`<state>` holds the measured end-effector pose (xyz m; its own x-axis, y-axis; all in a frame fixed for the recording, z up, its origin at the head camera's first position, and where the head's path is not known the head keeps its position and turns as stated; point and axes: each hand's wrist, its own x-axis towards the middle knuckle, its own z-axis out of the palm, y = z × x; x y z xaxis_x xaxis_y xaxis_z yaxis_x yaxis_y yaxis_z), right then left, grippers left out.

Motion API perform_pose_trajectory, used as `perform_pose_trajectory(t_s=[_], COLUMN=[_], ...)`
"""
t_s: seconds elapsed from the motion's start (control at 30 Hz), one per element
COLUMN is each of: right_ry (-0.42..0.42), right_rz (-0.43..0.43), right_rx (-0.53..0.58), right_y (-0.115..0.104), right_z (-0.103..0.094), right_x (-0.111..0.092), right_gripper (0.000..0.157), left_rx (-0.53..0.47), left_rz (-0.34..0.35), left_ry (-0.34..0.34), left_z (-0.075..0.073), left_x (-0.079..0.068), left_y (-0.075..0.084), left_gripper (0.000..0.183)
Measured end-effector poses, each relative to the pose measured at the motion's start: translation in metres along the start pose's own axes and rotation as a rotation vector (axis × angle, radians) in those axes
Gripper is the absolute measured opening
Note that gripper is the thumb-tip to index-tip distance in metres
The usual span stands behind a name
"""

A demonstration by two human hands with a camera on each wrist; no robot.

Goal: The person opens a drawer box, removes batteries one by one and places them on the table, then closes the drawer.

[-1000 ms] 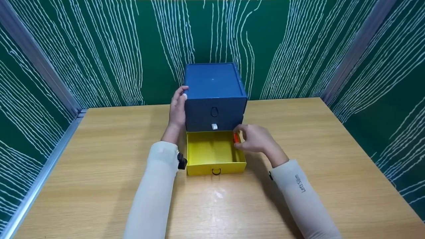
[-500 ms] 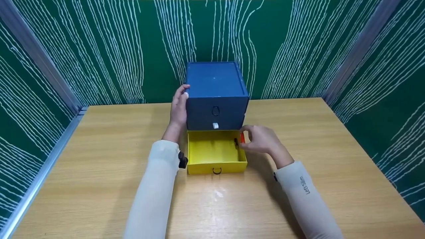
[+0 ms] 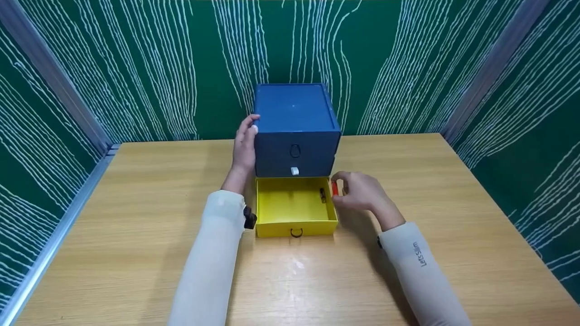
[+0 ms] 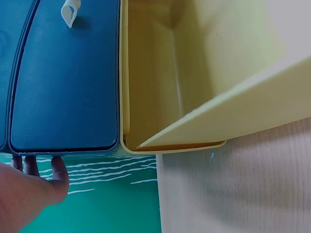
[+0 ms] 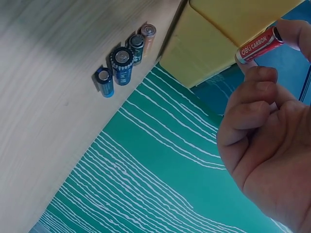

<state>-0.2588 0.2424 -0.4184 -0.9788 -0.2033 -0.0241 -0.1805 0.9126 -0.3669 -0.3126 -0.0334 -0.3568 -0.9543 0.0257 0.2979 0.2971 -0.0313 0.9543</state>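
My right hand [image 3: 360, 191] pinches a red battery [image 5: 260, 44] endwise between thumb and a fingertip, just outside the right wall of the yellow drawer [image 3: 297, 229]. The battery's label reads "deli CARBON". Inside the drawer, against its right side, lies a small dark battery-like piece [image 3: 322, 195]. The drawer is pulled out from the bottom of the blue drawer box [image 3: 294, 108]. Along the box's left side rests my left hand [image 3: 244, 147], fingers by the upper edge; the left wrist view shows its fingertips [image 4: 59, 167] at the blue side.
Several batteries [image 5: 121, 65] stand upright on the wooden table [image 3: 149, 217] beside the drawer in the right wrist view. In the head view my right hand hides them. A white pull tab [image 3: 295, 171] and a dark loop [image 3: 295, 151] mark the closed drawers above.
My right hand has carried the red battery rightward, from inside the yellow drawer out past its right wall. The dark piece in the drawer has come into view. My left hand stays on the box.
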Motion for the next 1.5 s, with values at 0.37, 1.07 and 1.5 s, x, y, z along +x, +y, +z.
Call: perform_pose_trajectory(t_s=[0.37,1.07,1.5], right_ry=[-0.006,-0.023,-0.059], right_rz=[-0.01,0.01,0.06], right_rx=[-0.016,0.002,0.038], right_y=[0.004,0.018,0.019], right_z=[0.004,0.014,0.017], right_x=[0.003,0.008,0.007], right_gripper=[0.048,0.049,0.054], left_rx=[-0.026,-0.035,-0.02], left_rz=[-0.002,0.013,0.013], left_ry=[-0.008,-0.002,0.008], left_z=[-0.002,-0.002,-0.003], left_x=[0.005,0.016,0.016], left_y=[-0.009,-0.024,-0.029], left_gripper=[0.035,0.033,0.033])
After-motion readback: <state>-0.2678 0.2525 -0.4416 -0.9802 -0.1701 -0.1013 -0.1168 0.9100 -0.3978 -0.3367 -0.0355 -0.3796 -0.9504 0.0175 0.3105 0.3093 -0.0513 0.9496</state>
